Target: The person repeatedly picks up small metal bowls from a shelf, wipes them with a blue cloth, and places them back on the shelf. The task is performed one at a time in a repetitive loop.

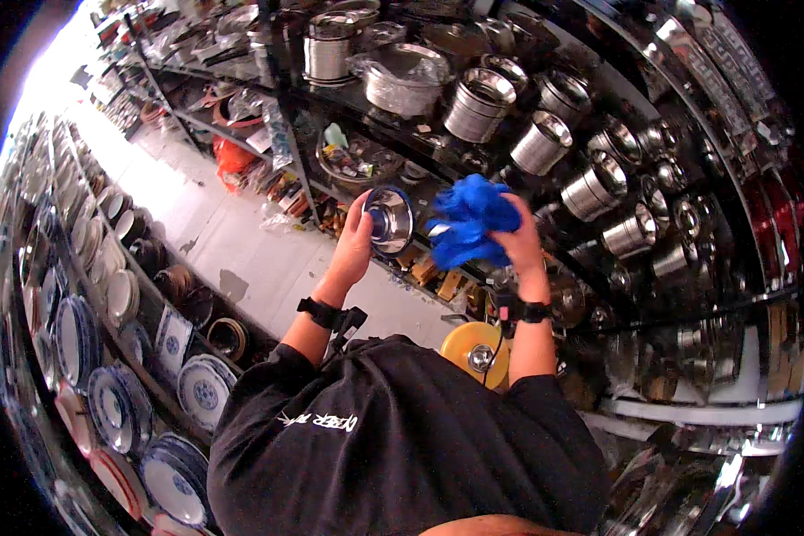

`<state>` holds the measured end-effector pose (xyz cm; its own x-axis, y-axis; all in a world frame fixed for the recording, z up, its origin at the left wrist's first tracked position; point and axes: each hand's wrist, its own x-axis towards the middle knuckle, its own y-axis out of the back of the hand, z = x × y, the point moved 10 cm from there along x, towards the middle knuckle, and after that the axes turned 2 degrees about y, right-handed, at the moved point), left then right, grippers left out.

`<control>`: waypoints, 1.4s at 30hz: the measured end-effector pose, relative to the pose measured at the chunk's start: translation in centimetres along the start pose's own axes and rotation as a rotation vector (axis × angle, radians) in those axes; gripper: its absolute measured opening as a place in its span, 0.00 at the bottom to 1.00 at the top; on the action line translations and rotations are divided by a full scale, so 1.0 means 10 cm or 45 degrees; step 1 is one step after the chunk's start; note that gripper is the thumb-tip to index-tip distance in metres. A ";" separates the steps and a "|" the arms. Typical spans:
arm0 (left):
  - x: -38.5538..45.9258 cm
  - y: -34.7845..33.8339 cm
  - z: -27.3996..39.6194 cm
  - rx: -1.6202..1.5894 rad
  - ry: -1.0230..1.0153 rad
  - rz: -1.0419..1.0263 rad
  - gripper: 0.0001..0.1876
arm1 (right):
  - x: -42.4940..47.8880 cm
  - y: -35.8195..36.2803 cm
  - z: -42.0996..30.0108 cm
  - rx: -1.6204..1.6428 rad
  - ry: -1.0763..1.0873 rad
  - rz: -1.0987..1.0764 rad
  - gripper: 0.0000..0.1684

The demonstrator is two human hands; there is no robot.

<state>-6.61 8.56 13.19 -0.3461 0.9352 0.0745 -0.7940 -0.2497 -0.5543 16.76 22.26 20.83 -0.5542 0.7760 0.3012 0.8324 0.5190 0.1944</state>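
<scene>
A shiny metal bowl [395, 224] with a dark blue rim is gripped by my left hand [355, 244], thumb over its rim and the hollow side facing me. To its right, my right hand [522, 241] holds a bunched blue cloth [472, 218], somewhat blurred. The cloth and the bowl are apart. Below my right forearm, near the floor, stands a round yellow object [465, 342] with a small metal bowl [481, 357] at its middle. Both wrists wear black straps with small devices.
Shelves ahead and to the right carry stacked steel bowls [479, 104] and a wide metal pot [402, 80] in plastic wrap. On the left, racks hold blue-rimmed plates [174, 479]. A tiled floor [241, 234] runs between, with an orange bag [231, 161] by the shelf.
</scene>
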 end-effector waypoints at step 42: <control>0.12 -0.96 0.20 0.700 0.173 -0.453 0.21 | -0.28 -1.22 -0.45 -1.069 0.356 -0.537 0.29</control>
<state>-0.43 11.54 20.28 0.0211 0.9986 0.0493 -0.9997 0.0216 -0.0092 8.21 12.14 21.85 -0.8758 0.4165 0.2440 0.3598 0.2262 0.9052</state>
